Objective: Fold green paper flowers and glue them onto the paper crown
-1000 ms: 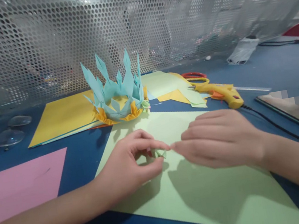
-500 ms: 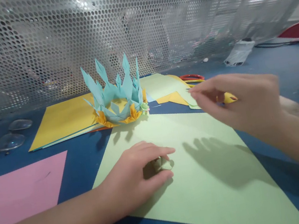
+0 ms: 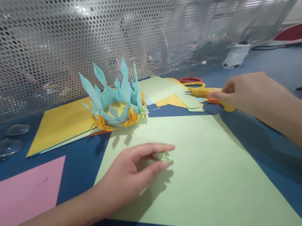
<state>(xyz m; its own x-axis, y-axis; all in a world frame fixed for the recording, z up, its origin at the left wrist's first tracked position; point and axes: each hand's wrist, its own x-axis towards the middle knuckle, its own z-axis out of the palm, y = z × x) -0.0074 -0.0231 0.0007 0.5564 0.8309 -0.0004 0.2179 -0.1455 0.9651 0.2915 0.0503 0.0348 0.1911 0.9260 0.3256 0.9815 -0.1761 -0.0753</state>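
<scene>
Between the thumb and fingers of my left hand (image 3: 137, 169) is a small light-green folded paper flower (image 3: 165, 158), just above a large pale-green sheet (image 3: 206, 165). My right hand (image 3: 249, 96) closes at the rear of a yellow glue gun (image 3: 207, 91) with an orange trigger, whose nozzle points left over paper scraps. Part of the tool is hidden behind my fingers. Beyond my left hand stands a light-blue folded paper crown (image 3: 116, 111) with orange paper flowers and a small green one around its base.
Yellow paper (image 3: 60, 122) lies under and left of the crown, a pink sheet (image 3: 22, 192) at front left. Glasses (image 3: 7, 146) rest at far left. Red-handled scissors (image 3: 192, 80) lie behind the glue gun. A perforated metal screen (image 3: 125, 28) closes off the back; a white object (image 3: 236, 55) stands right.
My right hand has moved right and down from above the paper to the glue gun and closed on it. My left hand has lifted and turned the paper flower slightly.
</scene>
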